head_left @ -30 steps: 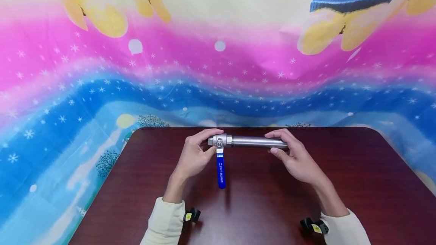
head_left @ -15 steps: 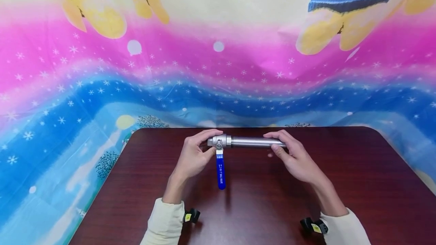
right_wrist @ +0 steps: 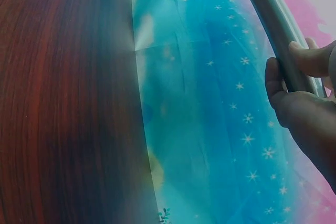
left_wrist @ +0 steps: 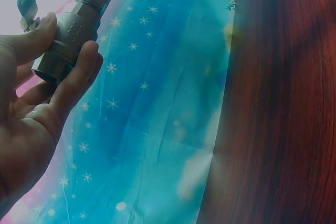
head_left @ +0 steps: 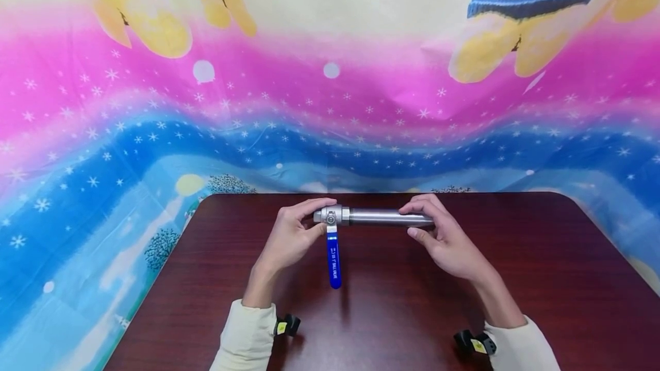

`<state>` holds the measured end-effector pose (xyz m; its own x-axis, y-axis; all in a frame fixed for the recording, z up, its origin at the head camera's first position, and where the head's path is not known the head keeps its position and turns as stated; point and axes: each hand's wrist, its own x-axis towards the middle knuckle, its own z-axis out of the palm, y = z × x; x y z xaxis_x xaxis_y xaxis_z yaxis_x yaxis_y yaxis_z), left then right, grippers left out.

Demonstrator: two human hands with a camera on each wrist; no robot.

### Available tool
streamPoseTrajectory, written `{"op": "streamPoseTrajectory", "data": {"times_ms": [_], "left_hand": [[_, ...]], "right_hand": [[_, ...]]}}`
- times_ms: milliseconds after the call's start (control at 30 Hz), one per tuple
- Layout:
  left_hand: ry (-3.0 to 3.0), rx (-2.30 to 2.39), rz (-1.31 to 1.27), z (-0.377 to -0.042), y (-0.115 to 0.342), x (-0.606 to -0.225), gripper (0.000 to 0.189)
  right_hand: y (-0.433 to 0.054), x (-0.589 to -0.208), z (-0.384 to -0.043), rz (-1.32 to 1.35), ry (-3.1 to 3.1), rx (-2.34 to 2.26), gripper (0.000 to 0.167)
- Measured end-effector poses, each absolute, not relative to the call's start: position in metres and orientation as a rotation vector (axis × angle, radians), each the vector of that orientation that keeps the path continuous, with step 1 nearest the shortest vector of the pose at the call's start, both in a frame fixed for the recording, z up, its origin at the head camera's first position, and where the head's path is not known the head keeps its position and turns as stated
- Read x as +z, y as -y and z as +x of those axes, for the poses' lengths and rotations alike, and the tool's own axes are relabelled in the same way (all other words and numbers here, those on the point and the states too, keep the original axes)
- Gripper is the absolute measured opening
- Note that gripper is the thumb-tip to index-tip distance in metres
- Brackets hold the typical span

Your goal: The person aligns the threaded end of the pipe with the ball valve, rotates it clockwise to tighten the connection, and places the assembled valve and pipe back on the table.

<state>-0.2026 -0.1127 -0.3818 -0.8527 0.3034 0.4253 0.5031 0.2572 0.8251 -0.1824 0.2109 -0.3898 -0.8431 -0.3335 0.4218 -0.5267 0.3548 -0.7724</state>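
A steel ball valve [head_left: 335, 214] with a blue lever handle [head_left: 334, 262] is joined at its right end to a straight steel pipe [head_left: 376, 216]. Both are held level above the table. My left hand [head_left: 291, 236] grips the valve body between thumb and fingers, and the lever points toward me. In the left wrist view the valve's open hex end [left_wrist: 52, 66] faces out between the fingers. Around the pipe's far right end, my right hand [head_left: 448, 242] has its thumb below and fingers on top. Some pipe threads [left_wrist: 90, 1] show beside the valve.
Below the hands lies a dark red-brown wooden table [head_left: 381, 314]. A printed cloth [head_left: 330, 102] with snowflakes and cartoon figures hangs behind its far edge. Small black cameras [head_left: 287, 325] are strapped at both wrists over cream sleeves.
My right fingers and thumb have shifted on the pipe, the thumb closing in and then moving lower. My left hand stays on the valve, which has barely moved.
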Motion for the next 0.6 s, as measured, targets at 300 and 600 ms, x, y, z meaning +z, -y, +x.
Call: {"op": "streamPoseTrajectory", "data": {"times_ms": [300, 600], "left_hand": [[2.302, -1.661, -0.773, -0.2019, 0.1127, -0.3797, 0.054], [2.279, -1.660, -0.798, -0.2021, 0.1120, -0.3809, 0.055]], "right_hand": [[-0.2118, -0.3879, -0.1839, 0.757, 2.454, 1.352, 0.045], [-0.2147, -0.3880, -0.1847, 0.793, 2.450, 1.391, 0.041]]}}
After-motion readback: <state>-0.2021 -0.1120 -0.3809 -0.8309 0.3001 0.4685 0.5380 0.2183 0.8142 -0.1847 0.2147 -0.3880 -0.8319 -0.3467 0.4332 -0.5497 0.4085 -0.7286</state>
